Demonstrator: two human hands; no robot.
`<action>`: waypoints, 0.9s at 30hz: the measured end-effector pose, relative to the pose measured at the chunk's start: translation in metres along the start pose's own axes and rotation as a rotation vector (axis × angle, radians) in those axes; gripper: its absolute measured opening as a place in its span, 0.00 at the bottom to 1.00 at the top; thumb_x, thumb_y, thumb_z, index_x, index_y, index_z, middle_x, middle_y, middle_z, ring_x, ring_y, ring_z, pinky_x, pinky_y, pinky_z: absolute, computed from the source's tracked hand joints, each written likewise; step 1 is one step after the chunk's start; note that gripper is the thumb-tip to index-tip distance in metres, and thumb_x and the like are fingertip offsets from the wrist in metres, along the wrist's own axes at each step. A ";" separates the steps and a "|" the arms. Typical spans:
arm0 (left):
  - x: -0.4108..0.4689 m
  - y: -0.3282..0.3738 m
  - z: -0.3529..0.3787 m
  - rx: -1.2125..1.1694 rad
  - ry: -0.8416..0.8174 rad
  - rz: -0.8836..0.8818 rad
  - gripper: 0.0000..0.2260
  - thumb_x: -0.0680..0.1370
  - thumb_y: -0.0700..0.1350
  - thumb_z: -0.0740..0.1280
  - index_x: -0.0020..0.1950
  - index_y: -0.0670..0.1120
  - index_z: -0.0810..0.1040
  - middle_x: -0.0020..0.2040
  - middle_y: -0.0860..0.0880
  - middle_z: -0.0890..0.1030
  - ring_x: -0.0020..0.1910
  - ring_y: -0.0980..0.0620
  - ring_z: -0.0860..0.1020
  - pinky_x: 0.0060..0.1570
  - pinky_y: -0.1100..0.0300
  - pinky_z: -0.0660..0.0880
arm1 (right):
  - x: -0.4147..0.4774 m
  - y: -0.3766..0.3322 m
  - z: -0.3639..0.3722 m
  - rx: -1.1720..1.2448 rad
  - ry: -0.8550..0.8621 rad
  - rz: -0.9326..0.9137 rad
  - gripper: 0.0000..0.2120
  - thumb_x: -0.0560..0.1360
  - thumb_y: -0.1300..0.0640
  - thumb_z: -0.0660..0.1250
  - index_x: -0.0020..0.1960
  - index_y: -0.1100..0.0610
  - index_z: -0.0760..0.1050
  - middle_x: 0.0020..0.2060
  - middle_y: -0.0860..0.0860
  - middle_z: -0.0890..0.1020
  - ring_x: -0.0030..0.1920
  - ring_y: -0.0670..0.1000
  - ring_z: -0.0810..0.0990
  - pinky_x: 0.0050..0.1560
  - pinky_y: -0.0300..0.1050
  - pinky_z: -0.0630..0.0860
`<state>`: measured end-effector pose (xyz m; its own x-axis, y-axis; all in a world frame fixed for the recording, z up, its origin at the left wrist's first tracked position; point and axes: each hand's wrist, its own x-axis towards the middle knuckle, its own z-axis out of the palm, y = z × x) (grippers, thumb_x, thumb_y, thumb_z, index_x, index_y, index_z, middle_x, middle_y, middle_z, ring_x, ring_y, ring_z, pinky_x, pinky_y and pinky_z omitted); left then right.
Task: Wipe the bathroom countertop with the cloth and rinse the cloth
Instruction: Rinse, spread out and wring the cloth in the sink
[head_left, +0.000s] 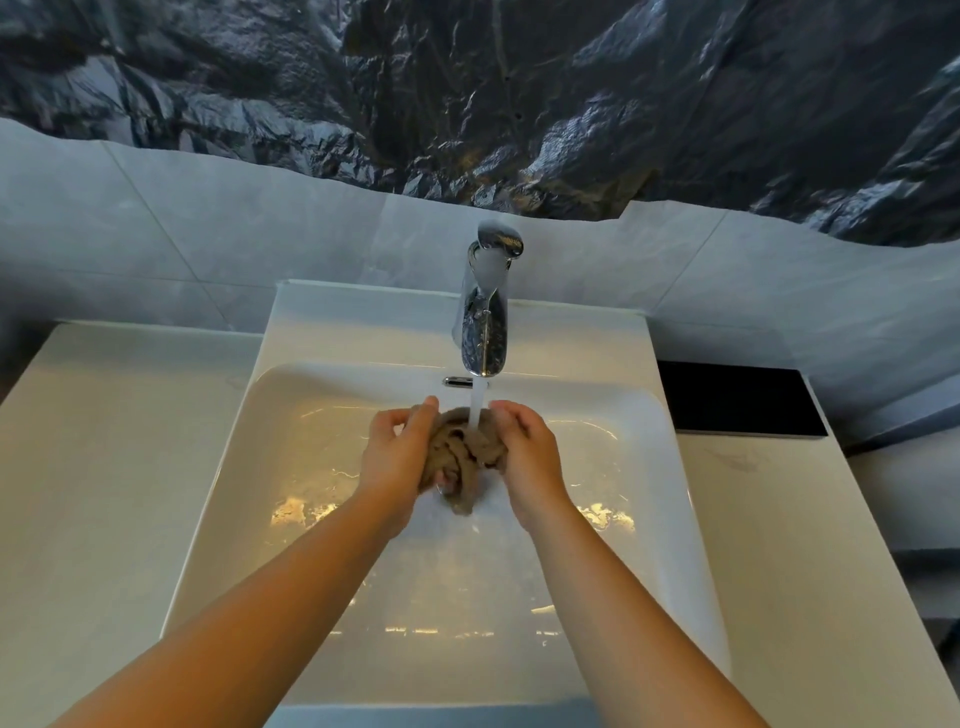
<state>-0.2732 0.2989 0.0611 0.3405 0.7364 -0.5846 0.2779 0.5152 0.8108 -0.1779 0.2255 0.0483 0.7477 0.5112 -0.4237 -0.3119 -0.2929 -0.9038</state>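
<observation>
Both hands squeeze the bunched brown cloth (462, 457) at mid-frame, under the running faucet (485, 322). Left hand (397, 457) and right hand (530, 457) fingers curl closed on it above the white sink (249, 467).

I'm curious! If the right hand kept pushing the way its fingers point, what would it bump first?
Likely the wet cloth that the right hand already grips, then the left hand on its other side.
</observation>
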 end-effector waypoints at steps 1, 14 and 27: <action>0.003 0.001 -0.001 -0.089 0.038 -0.041 0.21 0.74 0.57 0.67 0.59 0.45 0.72 0.51 0.41 0.79 0.50 0.43 0.79 0.37 0.54 0.78 | -0.004 0.002 -0.001 0.043 -0.022 -0.009 0.08 0.79 0.56 0.60 0.51 0.52 0.78 0.51 0.54 0.82 0.54 0.55 0.80 0.58 0.56 0.77; -0.012 0.010 0.028 0.080 -0.047 0.039 0.14 0.79 0.46 0.55 0.39 0.45 0.76 0.37 0.42 0.79 0.39 0.47 0.78 0.42 0.52 0.78 | -0.035 0.005 0.034 -0.099 0.224 -0.273 0.06 0.78 0.54 0.62 0.42 0.51 0.72 0.38 0.48 0.79 0.38 0.44 0.78 0.37 0.37 0.75; -0.026 0.000 0.004 -0.085 -0.358 -0.292 0.17 0.78 0.58 0.62 0.57 0.47 0.74 0.56 0.41 0.76 0.56 0.40 0.77 0.54 0.38 0.76 | -0.005 -0.025 -0.004 0.244 0.001 0.204 0.12 0.78 0.49 0.63 0.43 0.56 0.75 0.38 0.55 0.81 0.42 0.55 0.81 0.53 0.52 0.76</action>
<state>-0.2781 0.2777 0.0756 0.5519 0.3651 -0.7498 0.3387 0.7234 0.6016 -0.1714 0.2265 0.0734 0.6557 0.4615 -0.5976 -0.5869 -0.1865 -0.7879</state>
